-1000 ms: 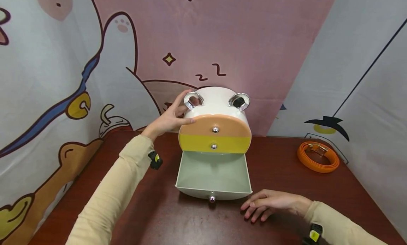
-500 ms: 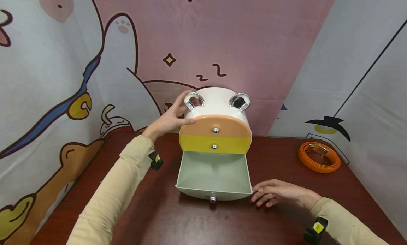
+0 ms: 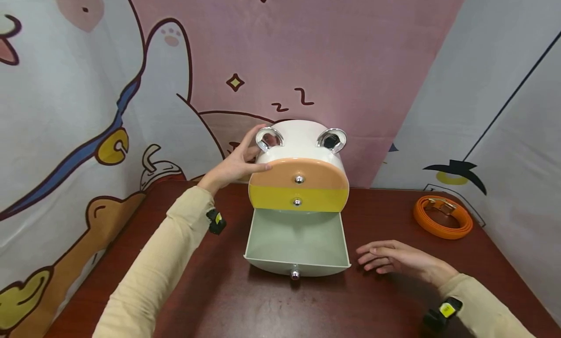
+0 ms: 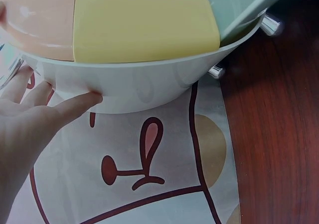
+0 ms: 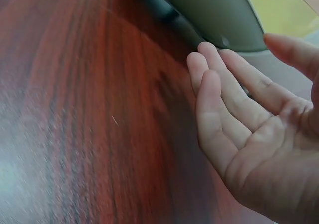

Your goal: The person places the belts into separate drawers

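A small white desktop drawer box (image 3: 300,138) with two chrome ring eyes stands on the table. Its orange drawer (image 3: 280,170) and yellow drawer (image 3: 271,197) are closed. Below them, the pale green drawer (image 3: 298,235) is pulled out, its inside bare and its round silver knob (image 3: 295,274) toward me. My left hand (image 3: 234,165) holds the box's upper left side, thumb at the orange front's edge and fingers along the white wall (image 4: 134,87); some fingertips are hidden behind the eye. Palm turned inward, my right hand (image 3: 403,260) hovers right of the green drawer, fingers loosely bent and holding nothing.
A coiled orange belt (image 3: 442,221) with a metal buckle lies at the right back of the dark red wooden table (image 3: 280,311). Cartoon-printed cloth (image 3: 342,50) hangs close behind the box and along both sides.
My right hand has moved right and a little farther back, from in front of the green drawer's right corner to beside it. My left hand keeps its place on the box; the drawers stay as they were.
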Motion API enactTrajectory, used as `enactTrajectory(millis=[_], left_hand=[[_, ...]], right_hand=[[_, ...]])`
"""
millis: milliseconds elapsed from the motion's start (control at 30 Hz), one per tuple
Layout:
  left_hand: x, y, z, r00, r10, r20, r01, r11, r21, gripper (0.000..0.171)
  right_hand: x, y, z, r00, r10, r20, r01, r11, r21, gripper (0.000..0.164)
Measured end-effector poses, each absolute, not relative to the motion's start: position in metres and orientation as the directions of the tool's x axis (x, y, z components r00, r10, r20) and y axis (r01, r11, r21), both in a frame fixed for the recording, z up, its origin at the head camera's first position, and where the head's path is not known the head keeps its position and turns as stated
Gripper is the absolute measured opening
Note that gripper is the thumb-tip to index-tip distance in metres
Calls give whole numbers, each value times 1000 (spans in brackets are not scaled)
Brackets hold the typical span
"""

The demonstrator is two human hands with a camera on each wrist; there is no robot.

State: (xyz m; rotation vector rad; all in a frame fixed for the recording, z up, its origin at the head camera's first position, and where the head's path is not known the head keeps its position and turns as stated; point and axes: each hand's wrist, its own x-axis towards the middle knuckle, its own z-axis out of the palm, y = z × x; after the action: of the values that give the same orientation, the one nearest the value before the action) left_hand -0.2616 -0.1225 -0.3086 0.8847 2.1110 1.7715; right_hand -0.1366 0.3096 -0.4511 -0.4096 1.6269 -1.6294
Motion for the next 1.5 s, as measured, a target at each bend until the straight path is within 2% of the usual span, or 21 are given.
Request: enactTrajectory(millis=[200,467,733,967,1167,1500], left_hand=[[-261,-122,-308,-787,588,185,277,68,959,95],[-261,-122,-308,-789,586,184,275,70,959,94],[-263,-122,-305,-781,587,215,312,67,948,93],[-263,-123,-305,-783,587,204,316,93,944,92],[-260,-123,-304,-773,596,217,329,85,940,92],[-259,-122,-303,-759,612,223,346,89,934,93]], right_hand=[[-141,326,-454,-676,-676,-293,317,92,-944,41],[-147,349,-456,-695,-684,-222,328,-27,-944,40],[-151,368,-452,-740,-660,-131,285,-132,-949,42],[-148,384,-446,-769,-638,-28,193,-191,-962,44],[-147,395,-438,-841,-540,32,115,-235,-965,43],[-147,412,-431,-950,-310,28,67,-290,-955,39]])
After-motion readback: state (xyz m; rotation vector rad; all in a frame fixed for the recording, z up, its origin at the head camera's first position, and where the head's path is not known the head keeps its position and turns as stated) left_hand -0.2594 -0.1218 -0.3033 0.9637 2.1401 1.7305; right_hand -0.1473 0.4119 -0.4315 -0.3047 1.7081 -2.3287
